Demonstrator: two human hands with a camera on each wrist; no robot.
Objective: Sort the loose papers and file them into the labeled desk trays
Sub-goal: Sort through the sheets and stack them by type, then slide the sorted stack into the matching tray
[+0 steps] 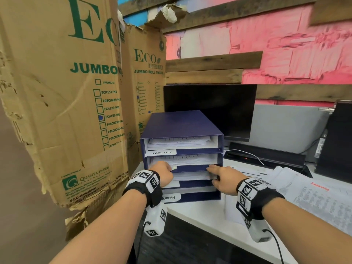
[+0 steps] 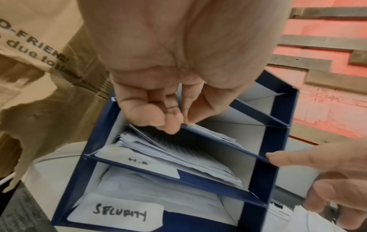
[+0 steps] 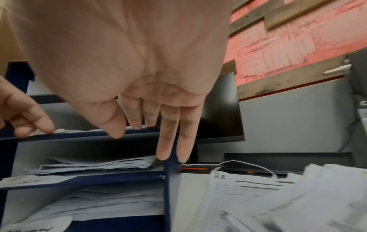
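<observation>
the sorting is looking well underway but not finished. the dark blue 4-tier cardboard desk tray unit [image 1: 182,149] is standing on the white surface [image 1: 200,212], and every tier visible is already holding white sheets. a spread of loose printed white papers [image 1: 314,197] is still lying on the surface just to the right of the unit, so a good share of filing is judged to remain; 1 of those sheets is carrying a handwritten "h.r" heading in the right wrist view.

the top tier, above a label reading "task list", is holding a neat pile. the 2nd tier is holding another pile; its label is hidden by the left hand. the 3rd tier, labelled "h.r" [image 2: 139,160], is holding a thick, uneven stack of sheets [image 2: 178,155]. the bottom tier, labelled "security" [image 2: 119,213], is holding a flatter stack.

the left hand [image 1: 162,174] is at the left front of the shelf edge above the h.r tier, its fingers [image 2: 168,124] curled and pinching that blue edge, along with what may be a paper corner. the right hand [image 1: 222,178] is at the right front corner, its fingers [image 3: 166,141] straight and close together, tips touching the blue side wall and the edge of the h.r stack.
</observation>
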